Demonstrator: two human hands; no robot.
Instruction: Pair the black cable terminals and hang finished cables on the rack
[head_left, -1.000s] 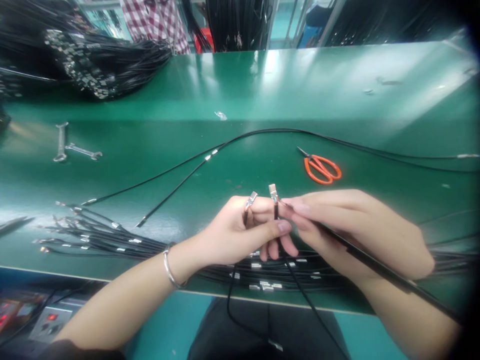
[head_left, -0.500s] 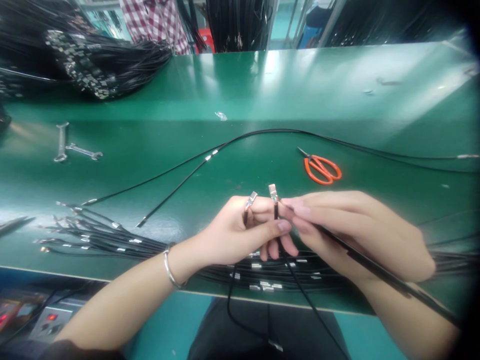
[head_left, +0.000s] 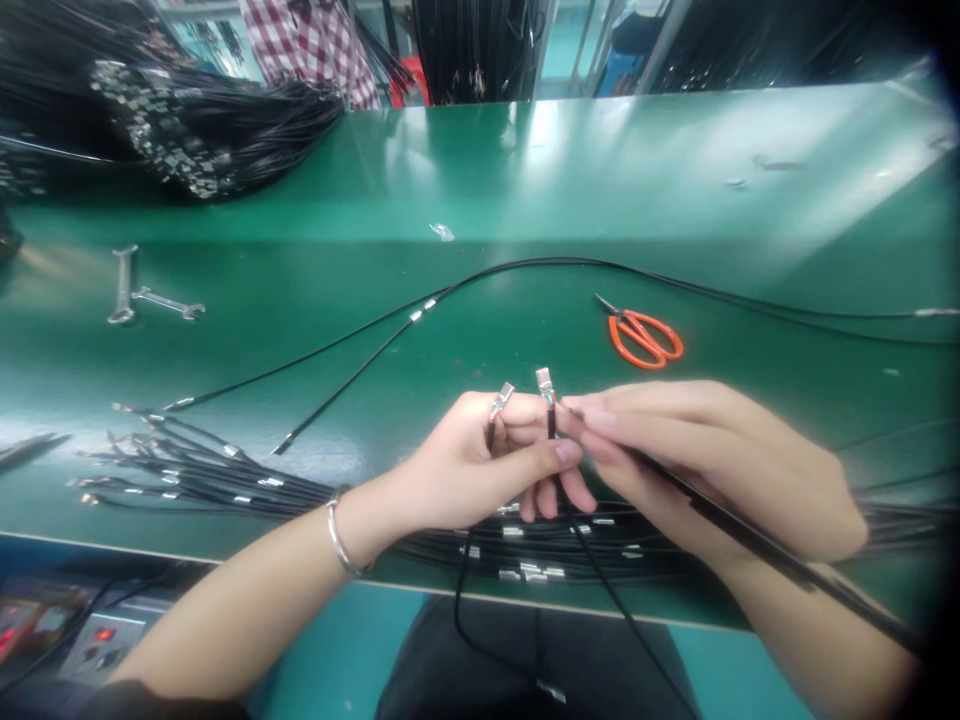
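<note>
My left hand is closed, thumb pressed on a black cable whose bare metal plug stands upright above the fingers. Coloured wires show at the plug's base. A second cable with a metal plug pokes out, tilted, between thumb and forefinger of the same hand. Both cables hang below the hand. Close by on the right, my right hand pinches a long slim black object that runs back along the palm and past the wrist. Its thin tip is near the upright plug's wires. Whether it is a tool or a cable I cannot tell.
Orange-handled scissors lie beyond my right hand. Two wrenches rest at the left. Black cables with metal tips lie along the front edge of the green table. A thick cable bundle sits at the back left.
Almost nothing differs. The upright plug and the black object in my right hand have shifted very slightly.
</note>
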